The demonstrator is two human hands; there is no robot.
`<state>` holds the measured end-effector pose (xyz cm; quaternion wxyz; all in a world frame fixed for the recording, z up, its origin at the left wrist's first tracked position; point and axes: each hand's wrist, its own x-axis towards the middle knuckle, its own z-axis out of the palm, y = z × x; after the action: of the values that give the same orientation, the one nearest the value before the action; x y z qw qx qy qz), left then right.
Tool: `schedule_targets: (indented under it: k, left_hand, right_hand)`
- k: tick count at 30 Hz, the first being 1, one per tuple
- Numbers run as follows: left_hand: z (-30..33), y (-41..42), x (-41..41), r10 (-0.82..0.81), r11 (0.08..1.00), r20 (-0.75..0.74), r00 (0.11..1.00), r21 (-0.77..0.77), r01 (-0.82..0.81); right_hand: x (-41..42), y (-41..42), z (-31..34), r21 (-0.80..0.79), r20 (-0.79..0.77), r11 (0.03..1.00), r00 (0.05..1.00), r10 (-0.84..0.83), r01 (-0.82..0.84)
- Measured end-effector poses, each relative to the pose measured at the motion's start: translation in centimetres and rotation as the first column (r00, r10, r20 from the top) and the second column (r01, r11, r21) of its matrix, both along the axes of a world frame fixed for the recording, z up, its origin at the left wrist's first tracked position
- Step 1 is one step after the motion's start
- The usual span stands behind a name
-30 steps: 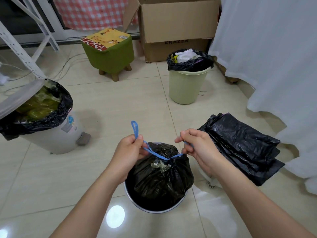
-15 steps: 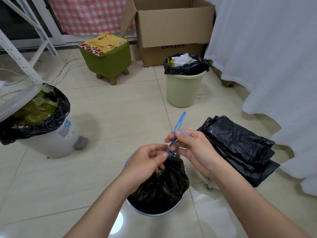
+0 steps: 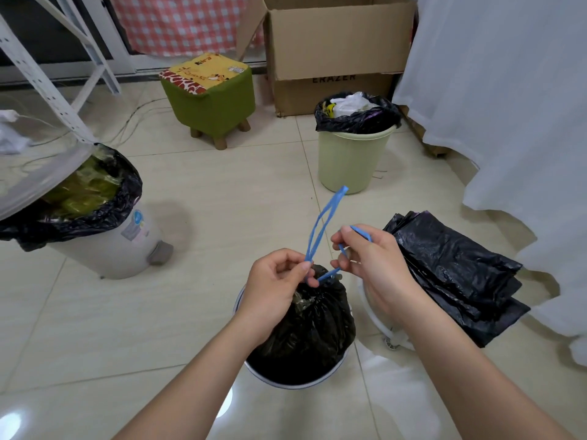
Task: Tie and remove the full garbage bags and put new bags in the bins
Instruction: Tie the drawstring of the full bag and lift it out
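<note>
Pinching: my left hand (image 3: 279, 277) nips the upright loop of the thin blue plastic drawstring (image 3: 324, 227) between thumb and fingertip; my right hand (image 3: 368, 258) curls round the other loop.
Task thing: cinched black plastic garbage bag (image 3: 311, 322), sitting in the round white-rimmed bin (image 3: 286, 381) at 6 o'clock.
Change: a second ago the loops were pulled wide apart; now they are crossed close above the neck, so I judge the knot is being formed and the bag not yet lifted.
Left to do: grey pedal bin (image 3: 104, 236) at 9 o'clock and pale green plastic bin (image 3: 352, 160) at 1 o'clock, both full.
Spares: folded black bags (image 3: 454, 274) at 3 o'clock.
Surface: glossy cream floor tiles (image 3: 222, 201).
Room: brown cardboard box (image 3: 333, 49), green padded stool (image 3: 209, 96), white curtain (image 3: 508, 100).
</note>
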<state>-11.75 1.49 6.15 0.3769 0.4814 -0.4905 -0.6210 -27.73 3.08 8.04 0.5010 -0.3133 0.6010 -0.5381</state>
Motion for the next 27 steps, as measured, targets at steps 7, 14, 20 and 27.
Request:
schedule_targets:
  k: [7, 14, 20, 27]
  left_hand:
    - [-0.2, -0.1, -0.4, -0.049, 0.986, 0.359, 0.932, -0.132, 0.103]
    - [-0.4, -0.1, -0.1, -0.052, 0.988, 0.338, 0.94, -0.121, 0.098]
    - [-0.4, -0.5, 0.2, 0.001, 1.0, 0.156, 0.988, -0.003, 0.0]
    - [-0.7, -1.0, 0.6, 0.047, 0.998, 0.146, 0.988, 0.031, -0.052]
  right_hand:
    - [0.4, 0.3, 0.8, -0.139, 0.06, 0.979, 0.985, 0.161, -0.151]
    - [0.8, 0.2, 0.2, -0.087, -0.09, 0.96, 0.962, 0.257, -0.265]
    - [1.4, 0.6, -1.5, 0.04, -0.521, 0.908, 0.766, 0.376, -0.418]
    - [1.4, 0.1, -1.9, 0.056, -0.576, 0.953, 0.77, 0.275, -0.298]
